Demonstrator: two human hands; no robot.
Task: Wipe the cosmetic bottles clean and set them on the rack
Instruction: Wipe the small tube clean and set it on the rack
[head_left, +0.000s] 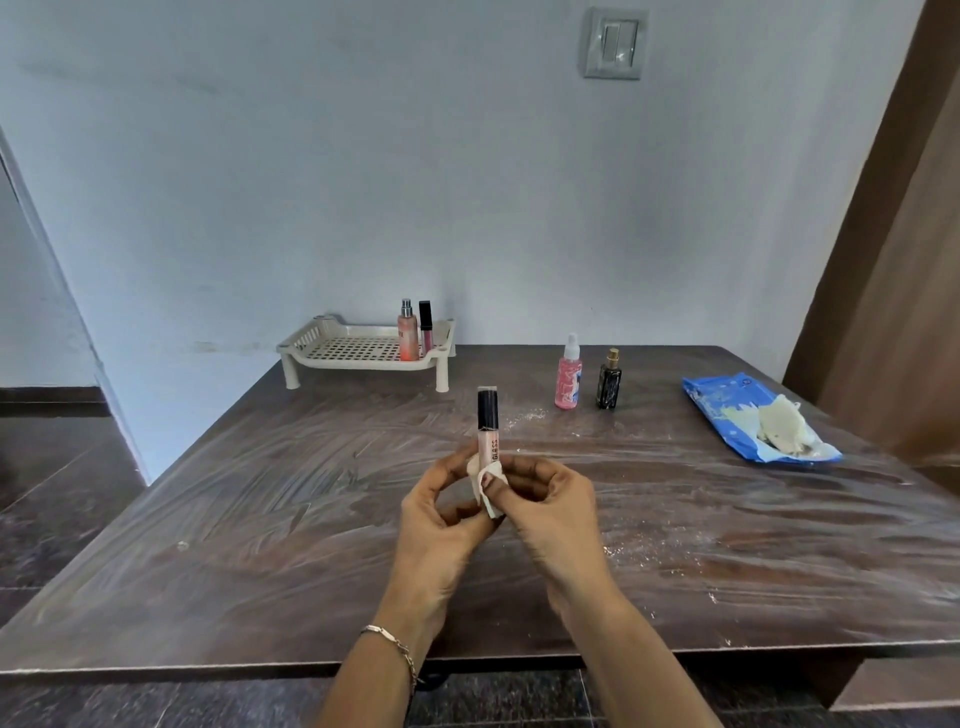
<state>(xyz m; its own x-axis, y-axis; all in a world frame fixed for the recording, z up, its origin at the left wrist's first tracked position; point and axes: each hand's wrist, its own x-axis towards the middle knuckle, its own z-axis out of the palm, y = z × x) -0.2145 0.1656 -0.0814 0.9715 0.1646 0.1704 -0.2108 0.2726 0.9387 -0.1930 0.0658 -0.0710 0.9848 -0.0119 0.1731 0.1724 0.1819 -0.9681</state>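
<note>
While you hold the lip gloss tube (489, 441) upright above the table (260, 493), wipe it from base to cap.
The rack (332, 347) stands far left with a peach spray bottle (408, 340) and a dark-capped tube (426, 332) at its right end; the bare grid beside them looks the best spot for this tube. Your left hand (441, 512) curls round the tube's lower end: grip firmly and rotate the tube with it. Your right hand (548, 501) pinches the wipe (488, 475) against the barrel under the thumb: slide it up toward the black cap (488, 409), covering every side. Further right, the pink spray bottle (568, 376) and black bottle (609, 384) stand on the table, apparently unwiped; the wipe pack (727, 415) lies beyond.
</note>
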